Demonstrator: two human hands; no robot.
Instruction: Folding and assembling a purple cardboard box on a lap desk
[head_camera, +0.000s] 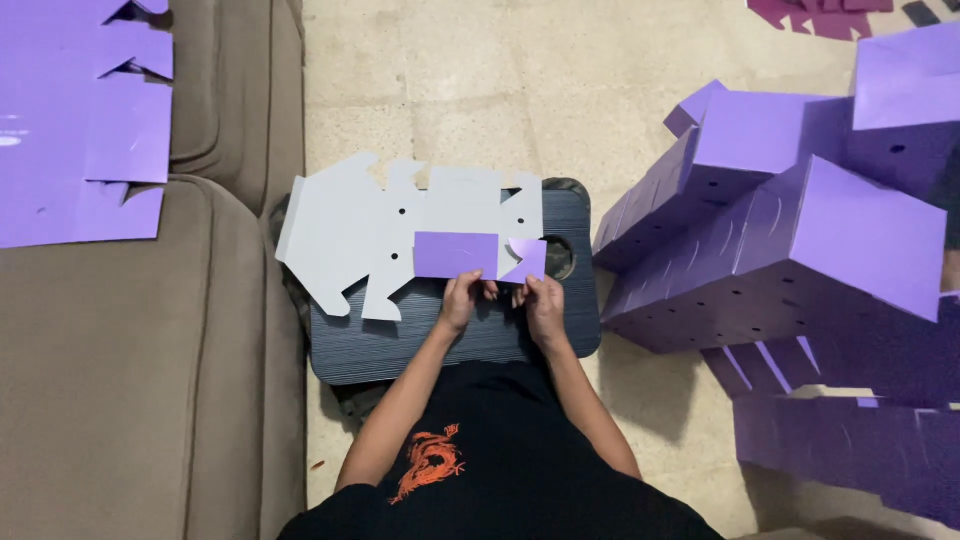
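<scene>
Cardboard sheet (400, 235), cut in the shape of an unfolded box, lies flat on the small dark worktop (400, 350) just in front of both hands. Its upper face is pale grey and has small round holes. Two flaps at its near edge are folded over and show the purple side: one rectangular flap (456, 254) and one smaller, triangle-like flap (527, 262) beside it.

The left hand (462, 298) has its fingers bent on the near edge of the rectangular flap, and its grip pinches this flap. The right hand (542, 298) is just beside it, and its grip is narrow, with the fingertips on the near edge of the smaller flap. Both forearms come up from the body and lean toward each other, so the hands are nearly touching. A round hollow (558, 256) in the worktop is just beyond the right hand.

Far to the left of the hands, a pile of flat purple sheets (80, 130) lies on a brown sofa (150, 400). To the right of the hands, folded purple boxes (790, 250) are piled on the tiled floor (500, 80); at least four can be counted, and more purple pieces lie flat beneath them.
</scene>
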